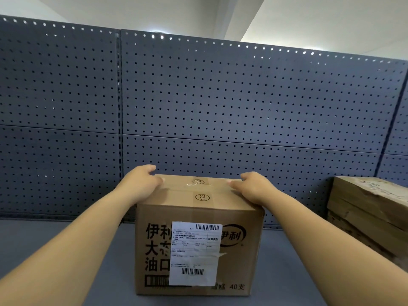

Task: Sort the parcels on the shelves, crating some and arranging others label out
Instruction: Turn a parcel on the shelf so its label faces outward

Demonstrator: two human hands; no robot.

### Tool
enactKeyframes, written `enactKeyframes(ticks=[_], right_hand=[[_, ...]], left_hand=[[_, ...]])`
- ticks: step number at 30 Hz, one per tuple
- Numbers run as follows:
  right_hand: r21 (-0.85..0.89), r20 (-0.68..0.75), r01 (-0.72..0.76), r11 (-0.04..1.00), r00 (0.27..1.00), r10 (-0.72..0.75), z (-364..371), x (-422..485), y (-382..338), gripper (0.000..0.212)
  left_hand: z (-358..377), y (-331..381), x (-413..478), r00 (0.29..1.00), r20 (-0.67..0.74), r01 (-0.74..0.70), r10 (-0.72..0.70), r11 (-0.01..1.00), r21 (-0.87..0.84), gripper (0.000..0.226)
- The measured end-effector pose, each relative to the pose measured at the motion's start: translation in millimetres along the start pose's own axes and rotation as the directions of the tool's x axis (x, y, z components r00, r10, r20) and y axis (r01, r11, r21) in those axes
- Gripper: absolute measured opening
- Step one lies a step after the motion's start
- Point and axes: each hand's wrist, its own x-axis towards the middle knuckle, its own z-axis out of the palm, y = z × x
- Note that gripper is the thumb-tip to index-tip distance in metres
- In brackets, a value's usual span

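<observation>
A brown cardboard parcel stands upright on the grey shelf, its white shipping label facing me. Black printed characters and a round "122" mark show on its front and taped top. My left hand grips the parcel's upper left edge, fingers curled over the far top corner. On the upper right edge my right hand holds the parcel the same way, thumb lying on the top face.
A grey perforated back panel rises behind the shelf. At the right edge a stack of other cardboard parcels sits against the panel, a gap apart from the held parcel.
</observation>
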Motion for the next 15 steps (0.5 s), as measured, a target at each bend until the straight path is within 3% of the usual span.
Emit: enactKeyframes(ticks=[2,4,7,10,13,15], right_hand=[[-0.124,0.093,0.064,0.990,0.994,-0.052,4,-6,-12,0.077],[-0.293,0.190,0.153,0.944,0.977,-0.099,9,-10,-21,0.078],[-0.372,0.255,0.162,0.914,0.965,-0.067,12,-11,-27,0.074],[-0.384,0.296,0.146,0.912,0.955,-0.029,14,-3,-25,0.072],[-0.396,0.315,0.161,0.904,0.949,-0.031,21,10,-20,0.072],[-0.396,0.326,0.166,0.903,0.945,-0.031,25,17,-17,0.071]], left_hand=[[6,7,2,0.998,0.045,-0.050,0.044,0.990,0.133,0.062],[15,14,5,0.989,0.139,-0.089,0.052,0.957,0.277,0.065],[26,20,10,0.957,0.289,-0.159,0.013,0.856,0.491,0.066],[30,17,21,0.934,0.356,-0.183,-0.024,0.823,0.538,0.068],[32,11,32,0.907,0.420,-0.258,-0.013,0.772,0.581,0.093],[36,10,35,0.898,0.439,-0.281,-0.016,0.747,0.603,0.083]])
